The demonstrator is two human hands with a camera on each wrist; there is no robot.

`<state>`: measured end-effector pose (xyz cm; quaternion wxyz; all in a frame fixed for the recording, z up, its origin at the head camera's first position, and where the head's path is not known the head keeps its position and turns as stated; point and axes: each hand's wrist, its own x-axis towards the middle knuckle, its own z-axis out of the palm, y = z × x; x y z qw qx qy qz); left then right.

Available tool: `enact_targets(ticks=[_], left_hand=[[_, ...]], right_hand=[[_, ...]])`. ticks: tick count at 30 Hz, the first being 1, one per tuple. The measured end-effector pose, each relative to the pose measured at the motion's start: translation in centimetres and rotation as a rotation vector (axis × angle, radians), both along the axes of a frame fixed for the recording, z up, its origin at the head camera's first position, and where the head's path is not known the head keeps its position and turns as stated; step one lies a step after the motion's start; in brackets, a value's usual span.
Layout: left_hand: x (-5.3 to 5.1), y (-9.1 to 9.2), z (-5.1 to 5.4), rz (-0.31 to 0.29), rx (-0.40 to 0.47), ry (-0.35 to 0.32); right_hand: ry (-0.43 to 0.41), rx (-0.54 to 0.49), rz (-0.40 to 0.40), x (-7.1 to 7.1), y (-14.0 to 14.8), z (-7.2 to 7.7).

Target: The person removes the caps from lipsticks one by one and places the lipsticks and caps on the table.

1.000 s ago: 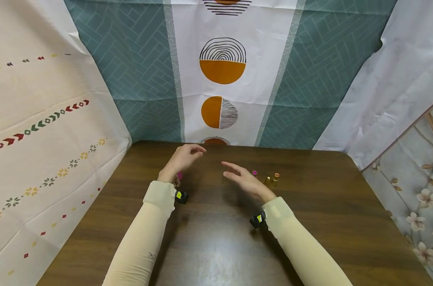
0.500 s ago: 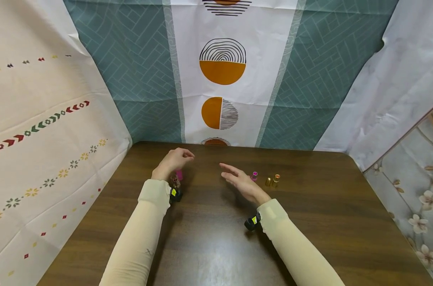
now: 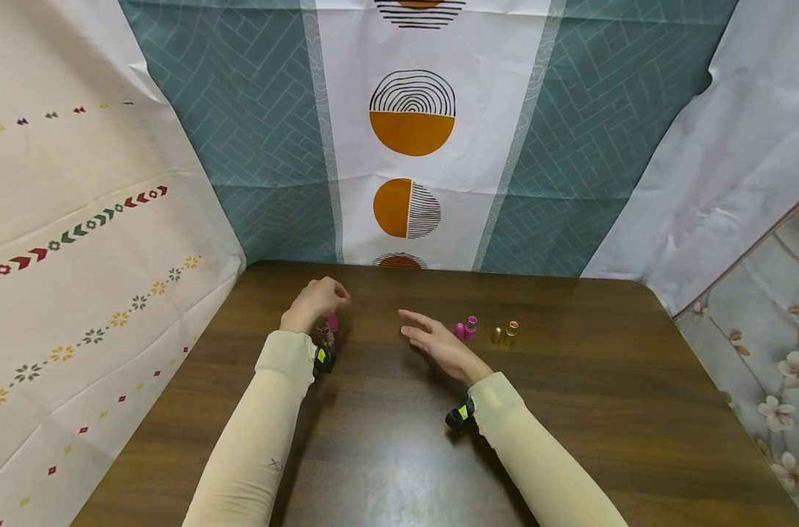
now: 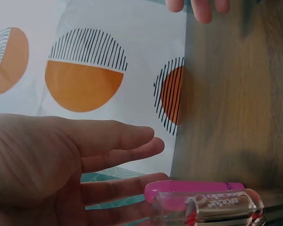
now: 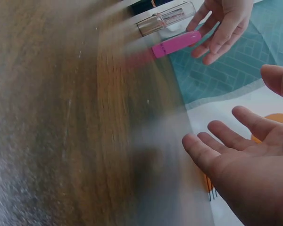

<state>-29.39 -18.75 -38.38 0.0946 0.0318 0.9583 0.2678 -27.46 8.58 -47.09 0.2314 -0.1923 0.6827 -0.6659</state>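
Note:
My left hand (image 3: pixel 315 304) is held above the table at the far left, fingers loosely bent and holding nothing. Close by stand a pink lipstick (image 4: pixel 193 189) and a clear-capped lipstick with a metallic base (image 4: pixel 226 208); whether a finger touches them I cannot tell. Near the table's middle hovers my right hand (image 3: pixel 441 344), its fingers extended and relaxed around nothing. Just to its right are a pink cap (image 3: pixel 460 331) and an uncapped pink tube (image 3: pixel 471 329). Farther right, a gold cap (image 3: pixel 496 335) sits beside a gold tube (image 3: pixel 511 333) with an orange-red top.
A dark brown wooden table (image 3: pixel 590 380) spreads beneath both hands. Patterned cloth (image 3: pixel 274 132) hangs along its back edge, with white cloth (image 3: pixel 76 293) on the left. A black object (image 5: pixel 148 5) shows partly beyond the clear-capped lipstick in the right wrist view.
My left hand has shifted left and slightly toward me. The right hand has drifted a little left and nearer, so the pink cap now shows. Nothing was picked up.

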Motion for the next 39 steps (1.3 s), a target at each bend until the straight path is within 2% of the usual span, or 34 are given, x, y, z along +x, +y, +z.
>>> enact_targets(ticks=[10, 16, 29, 34, 39], left_hand=[[0.2, -0.2, -0.6, 0.012, -0.027, -0.014], [0.1, -0.4, -0.9, 0.014, -0.013, -0.035], [-0.1, -0.6, -1.7, 0.040, -0.006, -0.019], [-0.1, -0.8, -1.8, 0.058, 0.009, -0.016], [0.0, -0.8, -1.3, 0.048, 0.025, 0.008]], right_hand=[[-0.009, -0.005, -0.003, 0.5, -0.5, -0.1], [-0.011, -0.010, -0.006, 0.5, -0.9, -0.4], [-0.012, -0.016, 0.005, 0.6, -1.6, -0.5], [-0.017, -0.013, 0.004, 0.7, -1.7, -0.6], [-0.025, -0.019, 0.007, 0.6, -1.9, -0.5]])
